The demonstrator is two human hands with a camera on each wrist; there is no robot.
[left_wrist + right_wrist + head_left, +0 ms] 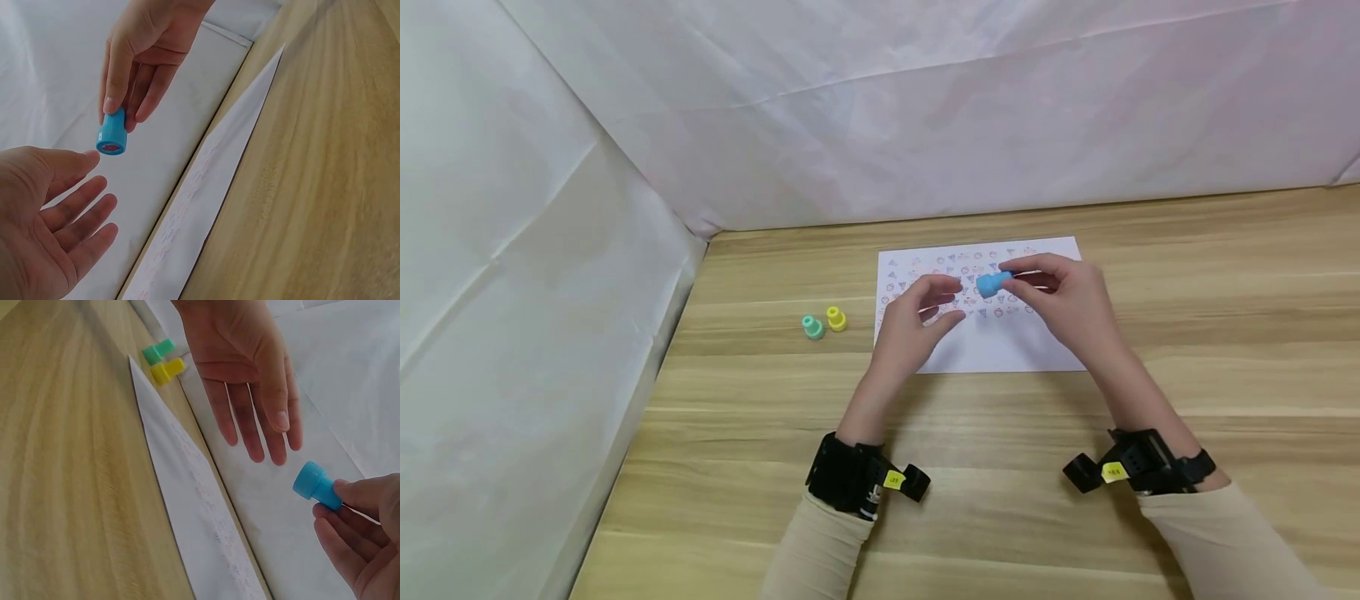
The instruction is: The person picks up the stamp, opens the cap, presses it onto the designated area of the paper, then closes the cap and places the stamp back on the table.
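One small blue stamp [994, 282] is pinched near its handle end between the thumb and fingertips of the right hand [1070, 304], held in the air above a white sheet [1000, 346] of paper, its wider stamping face turned toward the left hand [917, 321]. That face shows reddish ink in the left wrist view. The left hand holds nothing; its fingers are relaxed and slightly spread, palm partly open, just beside the stamp but not touching it. The sheet lies flat on a wooden table [1225, 333], and its far part is already covered with several rows of small red and blue printed marks, while the near part, closest to the person, is bare white. As a judgement, the stamping looks partly done: the upper rows are filled, the lower strip remains, and the blue stamp is off the paper at this moment, not pressing. Well to the left of the sheet, on the bare wood, a green stamp [812, 327] and a yellow stamp [837, 318] stand touching or nearly touching each other, untouched by either hand. White cloth [550, 292] hangs behind and to the left of the table.
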